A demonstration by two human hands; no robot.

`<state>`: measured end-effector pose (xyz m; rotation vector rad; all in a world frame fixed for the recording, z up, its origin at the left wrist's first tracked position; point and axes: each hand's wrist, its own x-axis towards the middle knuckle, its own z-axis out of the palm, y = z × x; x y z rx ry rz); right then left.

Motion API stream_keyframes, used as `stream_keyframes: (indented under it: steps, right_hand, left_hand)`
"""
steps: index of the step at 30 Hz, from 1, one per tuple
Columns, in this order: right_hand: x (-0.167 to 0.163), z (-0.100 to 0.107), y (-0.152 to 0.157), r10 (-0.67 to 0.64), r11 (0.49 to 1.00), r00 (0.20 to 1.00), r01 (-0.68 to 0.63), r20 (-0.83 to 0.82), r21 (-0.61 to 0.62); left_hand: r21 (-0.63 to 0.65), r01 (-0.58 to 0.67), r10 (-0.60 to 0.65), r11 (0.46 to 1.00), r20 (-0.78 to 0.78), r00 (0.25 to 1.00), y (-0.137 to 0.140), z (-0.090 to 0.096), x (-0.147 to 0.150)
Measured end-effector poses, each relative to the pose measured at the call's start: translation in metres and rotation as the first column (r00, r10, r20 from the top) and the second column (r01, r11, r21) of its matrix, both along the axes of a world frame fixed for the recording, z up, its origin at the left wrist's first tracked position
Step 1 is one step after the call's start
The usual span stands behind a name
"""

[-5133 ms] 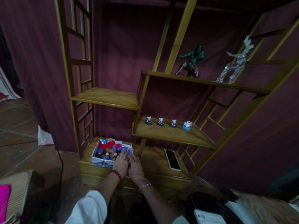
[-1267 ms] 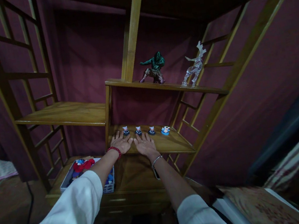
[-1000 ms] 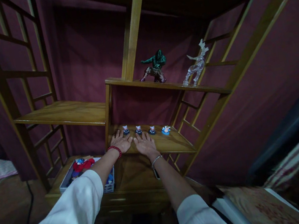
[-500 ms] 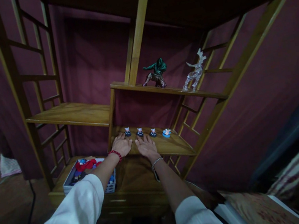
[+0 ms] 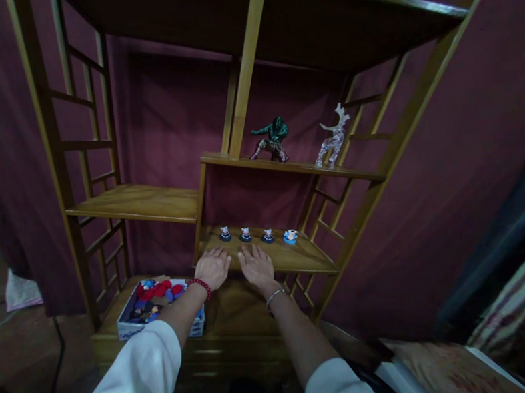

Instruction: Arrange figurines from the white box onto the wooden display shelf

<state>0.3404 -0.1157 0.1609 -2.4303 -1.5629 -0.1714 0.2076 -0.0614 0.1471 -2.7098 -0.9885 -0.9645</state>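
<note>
My left hand (image 5: 214, 268), with a red bead bracelet at the wrist, lies flat at the front edge of a low wooden shelf (image 5: 304, 258). Beside it my right hand (image 5: 257, 265), wearing a silvery bracelet, rests palm down on the same edge with its fingers spread. Neither hand holds anything. Just behind the fingers stands a row of small figurines: a dark-based one (image 5: 225, 233) at the left, a second (image 5: 245, 234) and a third (image 5: 267, 236) like it, and a blue-based one (image 5: 291, 237) at the right end.
A box (image 5: 128, 328) of red, blue and dark small items sits at the lower left. On the shelf above stand a green-and-brown crouching figure (image 5: 273, 140) and a clear deer figurine (image 5: 333, 138). A wooden upright (image 5: 249, 63) divides the upper bay.
Both hands have drawn back slightly from the figurines toward the shelf's front edge. The camera view has shifted a little. The figurines keep their places in the row.
</note>
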Motion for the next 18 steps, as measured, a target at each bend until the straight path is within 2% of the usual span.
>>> stream_keyframes:
  steps: [5, 11, 14, 18]
  right_hand:
    - [-0.010, -0.016, -0.006, -0.015, 0.980, 0.998, 0.004, 0.054, 0.200]
    - [-0.030, -0.044, -0.019, 0.009, 0.860, 0.994, -0.061, 0.106, 0.507]
    - [-0.049, -0.053, -0.031, 0.014, 0.844, 0.996, -0.062, 0.093, 0.534]
    - [-0.072, -0.056, -0.042, -0.006, 0.901, 0.999, -0.011, 0.038, 0.434]
  left_hand:
    - [0.045, 0.009, -0.011, 0.999, 0.051, 0.999, -0.014, -0.009, -0.011]
    - [0.085, 0.049, -0.055, 0.995, 0.066, 0.996, -0.033, -0.024, -0.026]
    - [0.068, 0.048, -0.054, 0.997, 0.085, 0.995, -0.042, -0.029, -0.032]
    - [0.033, 0.070, -0.074, 0.997, 0.113, 0.991, -0.050, -0.035, -0.037]
